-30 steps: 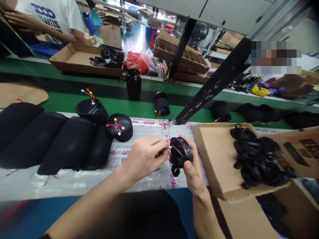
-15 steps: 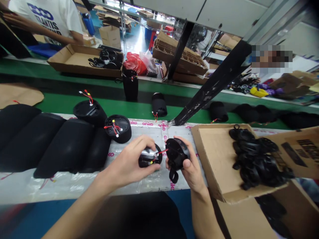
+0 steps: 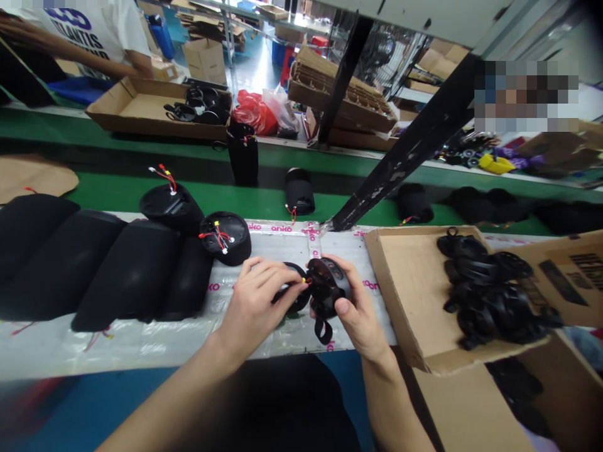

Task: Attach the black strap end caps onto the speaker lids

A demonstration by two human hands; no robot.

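My left hand is shut on a round black unit, its fingertips near a small yellow-and-red wire connector. My right hand grips a black plastic housing with round openings and a hanging black strap. The two hands nearly touch, and the held pieces partly hide each other. To the left on the plastic-covered belt stands a similar black unit with red wires, beside black fabric-covered cylinders.
A cardboard tray piled with black housings sits at my right. Beyond lie a green belt, a dark metal strut, more black units, and a co-worker in a white shirt at the far left.
My hands have moved closer together. The round black unit is now mostly covered by my left hand, and the housing has shifted left with its strap hanging down.
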